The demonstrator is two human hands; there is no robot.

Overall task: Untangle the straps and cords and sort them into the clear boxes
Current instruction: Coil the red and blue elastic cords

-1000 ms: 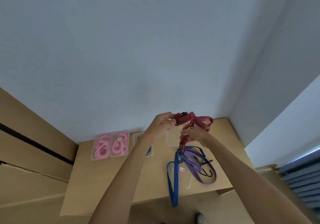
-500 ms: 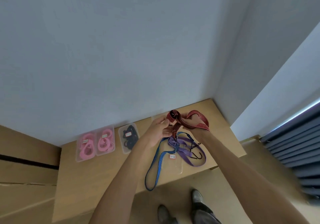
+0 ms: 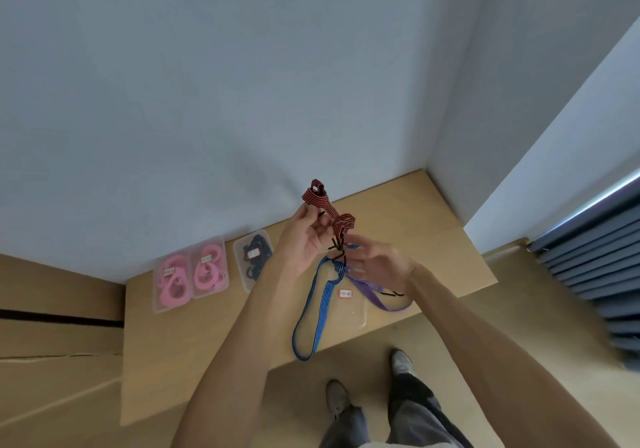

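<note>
Above the desk (image 3: 207,343), three flat elastic straps are held tangled: blue strap (image 3: 320,304), purple strap (image 3: 377,293), red strap (image 3: 329,207). Judged light, limp, stretchy, best taken near the hooks. Left hand (image 3: 304,240) pinches the red; right hand (image 3: 379,264) is half-open at the knot. Four clear boxes are counted; the near clear box (image 3: 349,312) lies empty.

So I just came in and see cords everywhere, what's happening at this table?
A person stands at a wooden table, untangling a bundle of elastic straps. The left hand pinches the red striped strap, raised above the knot; the right hand works where it meets the blue strap and purple strap, which hang to the table over a clear box. Two boxes already hold pink cords, another black cords.
</note>
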